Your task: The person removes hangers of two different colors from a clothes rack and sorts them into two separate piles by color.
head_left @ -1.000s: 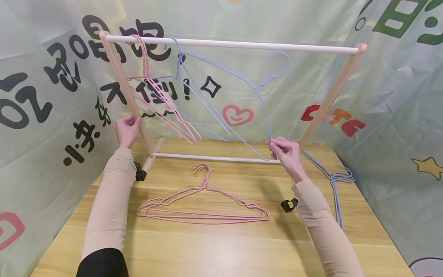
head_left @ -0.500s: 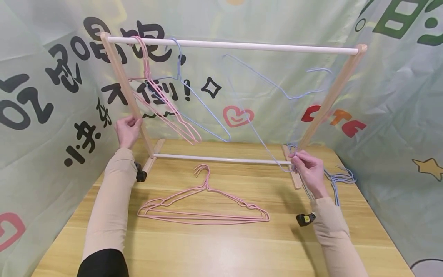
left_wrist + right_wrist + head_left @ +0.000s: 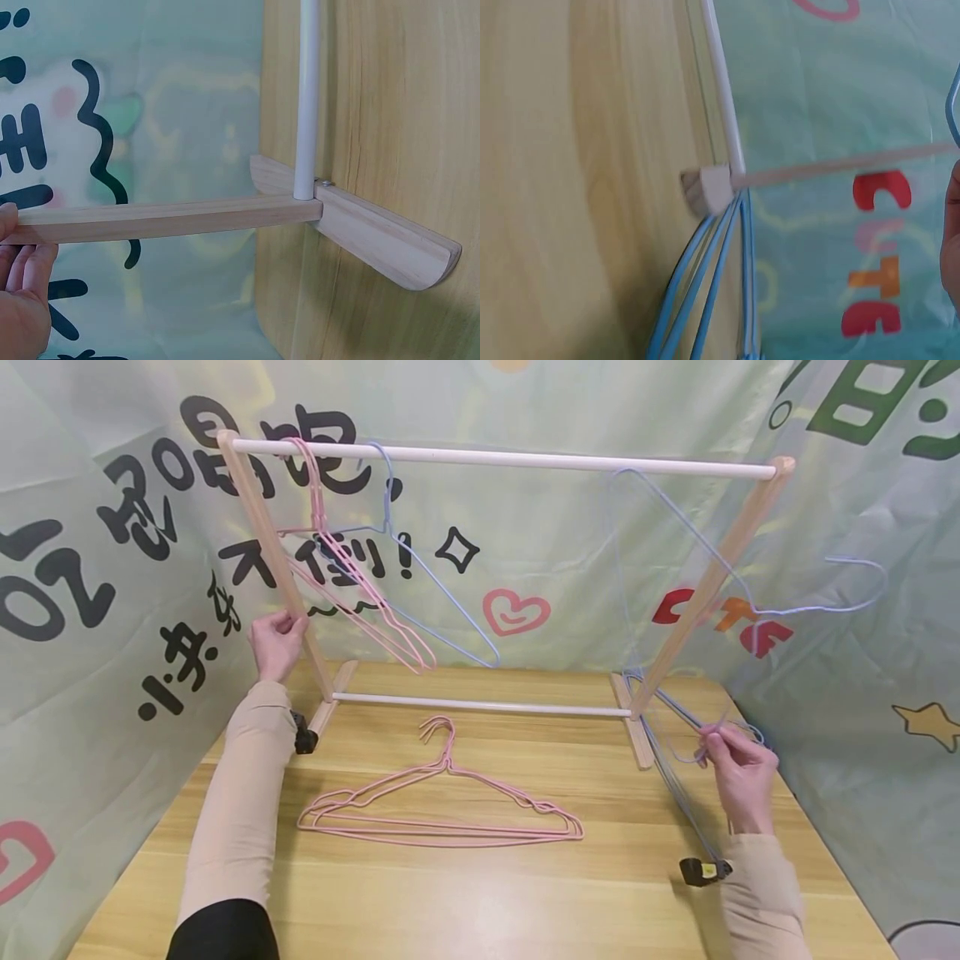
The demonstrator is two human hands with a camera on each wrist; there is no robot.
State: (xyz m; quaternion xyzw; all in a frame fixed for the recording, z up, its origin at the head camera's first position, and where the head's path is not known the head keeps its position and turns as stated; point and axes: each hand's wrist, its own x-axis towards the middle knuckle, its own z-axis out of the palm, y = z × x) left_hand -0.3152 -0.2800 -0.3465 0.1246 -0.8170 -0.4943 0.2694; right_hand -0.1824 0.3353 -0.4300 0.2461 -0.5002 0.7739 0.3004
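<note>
My left hand [image 3: 276, 645] grips the left wooden post [image 3: 262, 531] of a small hanging rack. In the left wrist view its fingers [image 3: 36, 270] lie against that post. To the right of the rack, my right hand [image 3: 742, 781] pinches a blue wire hanger [image 3: 798, 609] by one end. That hanger is tilted, its hook pointing right; part of it is blurred. On the rack's white top rod [image 3: 510, 458], pink hangers [image 3: 365, 583] and a blue hanger [image 3: 444, 583] hang at the left. The right wrist view shows only the edge of my right hand [image 3: 951, 255].
Several pink hangers [image 3: 448, 763] lie stacked on the wooden table [image 3: 450, 902] in front of the rack. More blue hangers [image 3: 678, 795] lie by the rack's right foot [image 3: 639, 745], partly behind my right hand. A printed cloth [image 3: 585, 543] hangs behind and at both sides.
My right hand has carried the blue hanger rightward and down, from beside the hanging blue hanger to the right of the rack. My left hand stays on the post.
</note>
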